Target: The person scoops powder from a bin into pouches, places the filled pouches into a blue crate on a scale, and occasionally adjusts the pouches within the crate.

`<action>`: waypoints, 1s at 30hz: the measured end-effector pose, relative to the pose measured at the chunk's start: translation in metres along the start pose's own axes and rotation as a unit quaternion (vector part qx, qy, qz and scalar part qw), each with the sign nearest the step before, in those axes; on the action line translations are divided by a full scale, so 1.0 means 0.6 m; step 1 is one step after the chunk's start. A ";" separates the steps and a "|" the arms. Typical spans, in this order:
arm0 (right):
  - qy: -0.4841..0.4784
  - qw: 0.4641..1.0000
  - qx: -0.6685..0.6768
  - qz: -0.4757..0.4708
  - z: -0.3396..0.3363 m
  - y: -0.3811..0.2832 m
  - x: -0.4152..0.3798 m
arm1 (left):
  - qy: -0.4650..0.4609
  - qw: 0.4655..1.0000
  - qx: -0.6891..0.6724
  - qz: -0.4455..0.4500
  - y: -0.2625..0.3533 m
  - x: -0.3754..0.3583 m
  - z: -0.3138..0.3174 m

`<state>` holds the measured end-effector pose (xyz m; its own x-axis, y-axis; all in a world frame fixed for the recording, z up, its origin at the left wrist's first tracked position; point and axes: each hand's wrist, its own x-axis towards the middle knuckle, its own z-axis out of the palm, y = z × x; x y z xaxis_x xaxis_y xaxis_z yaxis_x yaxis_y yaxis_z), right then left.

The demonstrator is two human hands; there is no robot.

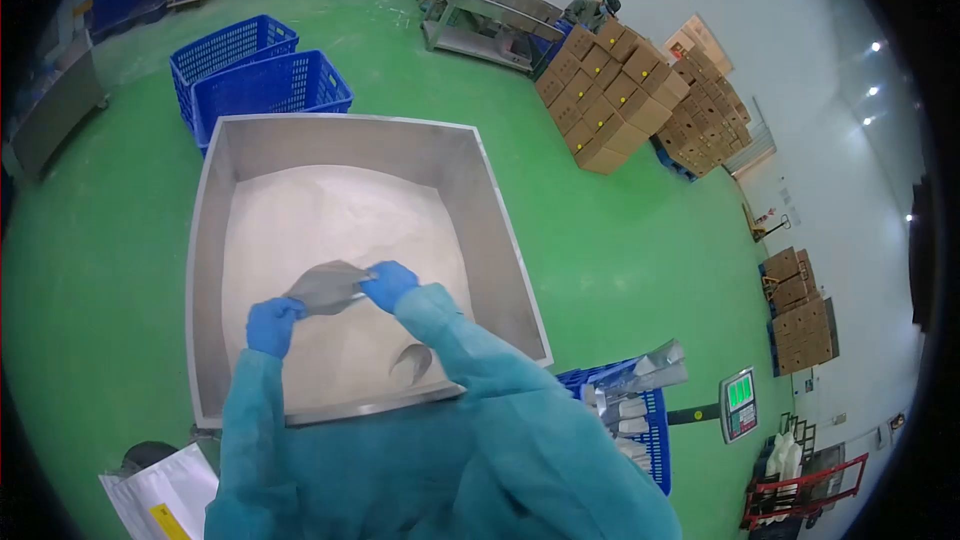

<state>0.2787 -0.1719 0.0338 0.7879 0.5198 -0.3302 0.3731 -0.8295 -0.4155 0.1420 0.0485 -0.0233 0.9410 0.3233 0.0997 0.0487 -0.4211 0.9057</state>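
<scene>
My left hand [274, 325], in a blue glove, is closed on the left end of a grey, see-through plastic bag [328, 288]. The other end of the bag is pinched in my right hand [390, 285], also gloved in blue. Stretched between both hands, the bag looks flat and hangs over white powder [330, 210]. That powder covers the floor of a large metal bin [515, 270]. Below my right forearm a metal scoop [412, 365] lies partly sunk in the powder.
Beside my right elbow, a blue basket [656, 430] holds several filled bags, near a scale display [740, 405]. Blue crates [270, 90] stand behind the bin. Stacked cartons [610, 95] and two people at a metal table [480, 35] are farther off. A white sack [165, 490] is at lower left.
</scene>
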 end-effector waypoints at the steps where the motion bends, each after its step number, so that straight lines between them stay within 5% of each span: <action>1: 0.017 1.000 -0.004 -0.003 0.000 0.011 -0.045 | -0.058 0.998 0.006 -0.019 -0.001 -0.025 0.002; 2: 0.039 0.999 -0.007 -0.007 0.003 0.022 -0.089 | -0.113 0.993 0.013 -0.035 -0.005 -0.052 0.016; 7: -0.183 0.975 -0.119 -0.044 0.045 0.108 -0.264 | -0.407 0.896 0.176 -0.029 0.116 -0.166 0.033; 10: -0.188 0.970 -0.142 -0.053 -0.024 0.070 -0.349 | -0.375 0.908 0.184 -0.023 0.206 -0.195 0.005; 12: -0.005 0.996 -0.086 -0.001 -0.058 0.051 -0.401 | -0.322 0.939 0.115 -0.020 0.246 -0.200 0.003; 14: 0.281 0.934 -0.032 -0.220 -0.068 0.007 -0.446 | -0.291 0.956 0.042 0.002 0.260 -0.189 0.015; 16: 0.256 0.907 -0.122 -0.312 -0.035 -0.031 -0.459 | -0.297 0.952 0.068 0.030 0.272 -0.180 0.034; 18: 0.176 0.917 -0.237 -0.270 0.075 -0.002 -0.368 | -0.305 0.947 0.061 0.078 0.278 -0.180 0.048; 20: 0.043 0.984 -0.109 -0.137 0.060 -0.015 -0.339 | -0.227 0.961 0.111 0.113 0.320 -0.195 0.037; 23: 0.100 0.975 -0.095 -0.176 0.013 -0.015 -0.363 | -0.099 0.979 -0.009 0.180 0.327 -0.166 -0.011; 26: 0.107 0.984 -0.104 -0.094 -0.112 -0.006 -0.465 | -0.075 0.983 -0.164 0.018 0.415 -0.178 -0.055; 30: 0.163 0.981 -0.105 0.019 -0.304 0.036 -0.679 | -0.386 0.886 -0.195 -0.167 0.375 -0.177 0.091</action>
<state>0.0550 -0.4388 0.3139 0.9050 0.4237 -0.0382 0.4068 -0.8882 -0.2134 0.0711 -0.1267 0.1473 0.8521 -0.3640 -0.3760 0.3901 -0.0369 0.9200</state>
